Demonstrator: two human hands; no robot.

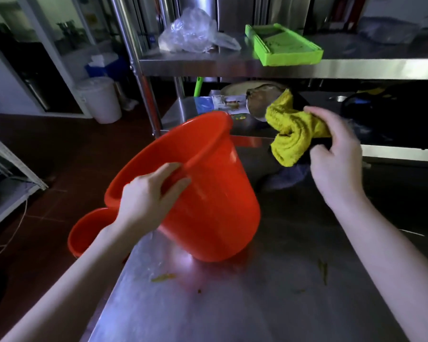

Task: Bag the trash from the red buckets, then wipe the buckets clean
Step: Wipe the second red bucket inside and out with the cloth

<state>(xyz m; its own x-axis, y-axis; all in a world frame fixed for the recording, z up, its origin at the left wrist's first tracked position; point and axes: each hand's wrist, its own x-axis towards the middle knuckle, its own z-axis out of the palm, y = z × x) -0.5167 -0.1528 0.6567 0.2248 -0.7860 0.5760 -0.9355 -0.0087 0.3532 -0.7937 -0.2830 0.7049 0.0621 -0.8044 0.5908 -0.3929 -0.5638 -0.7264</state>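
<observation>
Head view of a steel surface (282, 304) with shelving behind it. The left hand (148, 191) grips the rim of a red bucket (208, 193), its fingers curled over the edge. The bucket is tilted, its mouth turned up and to the left and the edge of its base resting on the surface near the left side. A second red bucket (89, 230) sits lower, beyond the left edge of the surface, partly hidden by the left forearm; what it rests on cannot be told.

The right hand (336, 154) grasps a crumpled yellow cloth (294, 129), held in the air to the right of the tilted bucket and apart from it. A dark cloth (287, 176) lies on the surface below the yellow one. Small yellow-green scraps (163, 277) lie on the surface just in front of the bucket's base.

On the upper shelf (208, 66) rest a crumpled clear plastic bag (190, 33) and, to its right, a green tray (282, 45). A white lidded bucket (99, 99) stands on the floor at the far left.
</observation>
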